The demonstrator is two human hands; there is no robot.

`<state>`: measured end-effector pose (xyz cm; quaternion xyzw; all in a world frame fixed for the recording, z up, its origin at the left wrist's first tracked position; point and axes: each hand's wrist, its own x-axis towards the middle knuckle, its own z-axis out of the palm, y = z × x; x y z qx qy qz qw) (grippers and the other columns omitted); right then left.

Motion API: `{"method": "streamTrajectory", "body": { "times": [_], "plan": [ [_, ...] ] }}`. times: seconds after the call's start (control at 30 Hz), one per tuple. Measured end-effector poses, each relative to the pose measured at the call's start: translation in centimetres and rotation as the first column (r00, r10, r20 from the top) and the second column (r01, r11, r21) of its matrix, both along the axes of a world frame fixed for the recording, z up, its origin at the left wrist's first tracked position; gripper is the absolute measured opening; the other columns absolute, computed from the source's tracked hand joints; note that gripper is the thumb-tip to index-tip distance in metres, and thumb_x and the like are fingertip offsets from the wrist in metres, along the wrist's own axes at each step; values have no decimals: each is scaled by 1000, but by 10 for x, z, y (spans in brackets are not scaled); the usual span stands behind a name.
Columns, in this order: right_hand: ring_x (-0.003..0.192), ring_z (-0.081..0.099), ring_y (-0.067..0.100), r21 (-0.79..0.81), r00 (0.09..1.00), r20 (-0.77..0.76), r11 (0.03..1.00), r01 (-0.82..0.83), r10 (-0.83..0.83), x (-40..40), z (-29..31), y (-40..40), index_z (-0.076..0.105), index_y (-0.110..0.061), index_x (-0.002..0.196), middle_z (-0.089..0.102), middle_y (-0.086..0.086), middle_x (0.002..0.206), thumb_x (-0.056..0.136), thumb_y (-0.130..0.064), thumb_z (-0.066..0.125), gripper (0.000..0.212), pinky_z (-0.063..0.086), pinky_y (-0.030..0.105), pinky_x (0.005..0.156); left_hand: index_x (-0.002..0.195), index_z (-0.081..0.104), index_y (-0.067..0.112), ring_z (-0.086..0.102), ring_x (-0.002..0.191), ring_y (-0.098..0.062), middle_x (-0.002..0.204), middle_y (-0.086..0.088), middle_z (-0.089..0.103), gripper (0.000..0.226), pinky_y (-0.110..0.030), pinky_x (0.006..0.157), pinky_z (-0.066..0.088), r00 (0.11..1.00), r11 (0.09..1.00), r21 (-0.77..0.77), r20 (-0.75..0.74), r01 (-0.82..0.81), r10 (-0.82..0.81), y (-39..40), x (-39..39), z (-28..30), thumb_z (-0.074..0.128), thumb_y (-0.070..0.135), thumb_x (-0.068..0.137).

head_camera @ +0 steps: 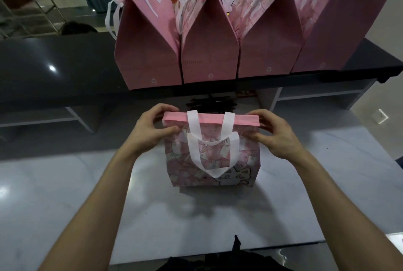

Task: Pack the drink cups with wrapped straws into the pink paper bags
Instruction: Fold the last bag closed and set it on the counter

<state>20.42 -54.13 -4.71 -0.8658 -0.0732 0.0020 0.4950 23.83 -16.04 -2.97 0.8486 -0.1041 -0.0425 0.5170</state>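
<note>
Left hand: the left hand [152, 127] pinches the left end of the bag's folded top, thumb on the near face, fingers curled over the fold.
Right hand: the right hand [275, 134] grips the right end of the same fold in the same way, thumb in front, fingers over and behind.
Bag: the bag [212, 161] stands upright on the white table [65, 183], between the two hands, its top folded flat into a plain pink strip.
Handles: white handles [209, 150] hang down the printed near face, one loop lying over the other.
Contents: hidden; whether a cup or straw is inside cannot be told.
Row of bags: four closed bags [209, 37] stand side by side on the dark counter [54, 63] beyond, well apart from the held one, their tops pinched shut and white handles up.
Near edge: dark clothing [218, 262] shows at the bottom of the view.
</note>
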Motion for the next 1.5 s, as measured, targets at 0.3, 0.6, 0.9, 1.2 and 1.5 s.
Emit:
{"method": "streamTrajectory", "body": {
  "times": [0.3,0.6,0.9,1.2,1.5],
  "plan": [
    [130,61,6,-27,997,67,999,36,-34,1,-2,5,45,-48,139,62,-17,134,92,-16,86,70,48,29,115,121,59,31,78,105,-15,113,4,81,33,-31,81,65,966,898,-356,-82,-259,246,-23,-13,-34,73,8,103],
    [132,59,11,-49,993,98,996,69,-64,3,-8,9,50,-42,127,62,-15,139,94,-18,84,53,52,30,110,105,57,19,75,120,-20,119,-2,82,23,-38,94,65,971,944,-296,138,-149,197,-19,-9,-26,71,1,102],
    [130,61,17,-156,994,113,987,31,-13,-3,-3,2,55,-34,131,65,-7,136,85,-27,92,60,52,47,116,95,73,29,73,120,-3,119,18,80,29,-35,101,64,981,996,91,194,-24,6,12,-1,-7,90,7,85],
    [125,62,14,-181,989,150,983,20,7,-6,-11,3,50,-38,131,66,-9,133,86,-44,87,59,55,39,108,94,69,40,72,104,3,104,27,77,32,-26,90,60,960,962,259,279,-84,8,7,-3,0,85,61,77],
    [107,62,-13,-191,978,209,980,55,-14,-1,-11,3,73,-36,123,68,-29,113,95,-52,75,33,48,13,83,107,78,38,64,105,1,107,24,63,16,-19,81,52,942,919,390,327,-59,-78,1,0,-8,82,35,93]
  ]
}}
